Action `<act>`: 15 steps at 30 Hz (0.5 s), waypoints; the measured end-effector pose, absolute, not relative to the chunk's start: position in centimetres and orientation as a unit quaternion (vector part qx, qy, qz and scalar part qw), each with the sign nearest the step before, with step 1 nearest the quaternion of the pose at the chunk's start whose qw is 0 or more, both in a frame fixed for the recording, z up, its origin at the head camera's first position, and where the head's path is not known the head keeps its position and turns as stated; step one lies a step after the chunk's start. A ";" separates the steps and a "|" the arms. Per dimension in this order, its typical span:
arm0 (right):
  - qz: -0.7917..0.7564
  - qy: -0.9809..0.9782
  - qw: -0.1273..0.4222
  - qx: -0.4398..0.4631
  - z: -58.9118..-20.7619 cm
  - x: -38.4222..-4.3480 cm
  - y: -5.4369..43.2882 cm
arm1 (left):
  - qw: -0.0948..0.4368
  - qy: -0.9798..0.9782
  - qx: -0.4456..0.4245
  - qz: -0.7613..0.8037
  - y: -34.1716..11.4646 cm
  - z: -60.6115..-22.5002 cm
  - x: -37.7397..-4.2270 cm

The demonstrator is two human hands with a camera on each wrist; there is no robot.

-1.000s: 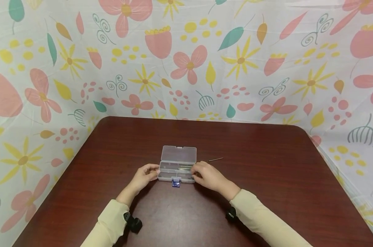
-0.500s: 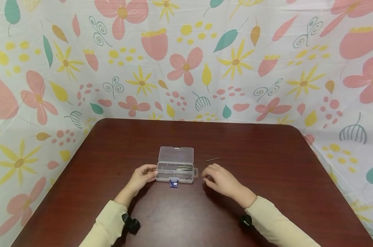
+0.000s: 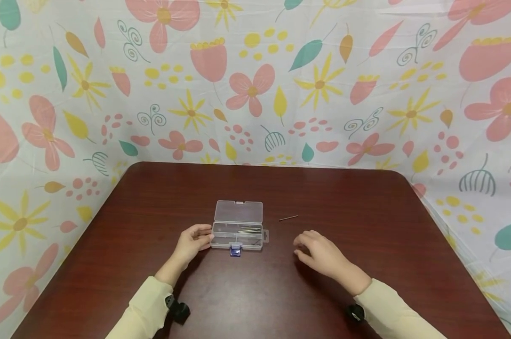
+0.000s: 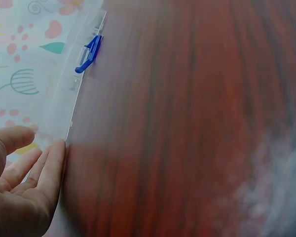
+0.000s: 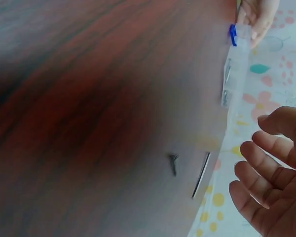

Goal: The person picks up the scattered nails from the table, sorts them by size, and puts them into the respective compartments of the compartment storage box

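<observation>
A clear plastic storage box (image 3: pixel 223 240) stands with its lid (image 3: pixel 238 212) raised. My left hand (image 3: pixel 189 245) holds its left end, with the thumb near the front and the fingertips at the box wall. Several thin metal rods (image 3: pixel 249 230) lie in the rear compartment, and a small dark piece (image 3: pixel 256 243) is in the front right one. To the right of the box my right hand (image 3: pixel 323 254) is held over the table, its fingers loosely bent with nothing between them. In the right wrist view a small dark screw (image 5: pixel 174 163) appears beside a thin metal rod (image 5: pixel 201 176).
The dark red wooden table (image 3: pixel 238 301) carries everything. A blue latch (image 3: pixel 235 251) hangs at the box's front and a clear tab (image 3: pixel 266 236) sticks out on its right. Flower-patterned cloth (image 3: pixel 255 84) hangs behind the table and at its sides.
My right hand has left the box's right end and moved rightward and slightly nearer, showing the clear tab. My left hand stays at the box's left end.
</observation>
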State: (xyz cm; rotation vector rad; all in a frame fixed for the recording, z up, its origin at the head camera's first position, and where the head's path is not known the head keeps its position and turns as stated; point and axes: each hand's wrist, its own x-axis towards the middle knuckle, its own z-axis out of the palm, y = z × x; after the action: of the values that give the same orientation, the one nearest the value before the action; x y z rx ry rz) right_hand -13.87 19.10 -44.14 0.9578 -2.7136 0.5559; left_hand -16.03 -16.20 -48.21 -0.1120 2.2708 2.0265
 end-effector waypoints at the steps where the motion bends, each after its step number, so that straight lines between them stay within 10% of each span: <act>1: 0.187 -0.923 0.107 0.319 -44.2 -13.8 19.3 | 0.048 0.744 -0.039 0.665 -16.2 -48.2 -16.0; 15: 0.151 -0.972 0.036 0.179 -44.7 -12.0 21.7 | 0.043 0.753 -0.033 0.656 -16.2 -48.2 -16.0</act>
State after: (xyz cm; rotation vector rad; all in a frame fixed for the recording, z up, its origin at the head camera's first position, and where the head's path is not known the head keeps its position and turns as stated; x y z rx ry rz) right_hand -11.95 21.71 -44.68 0.5486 -2.9839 0.4636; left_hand -15.99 -16.16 -48.21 -0.1016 2.3025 2.0055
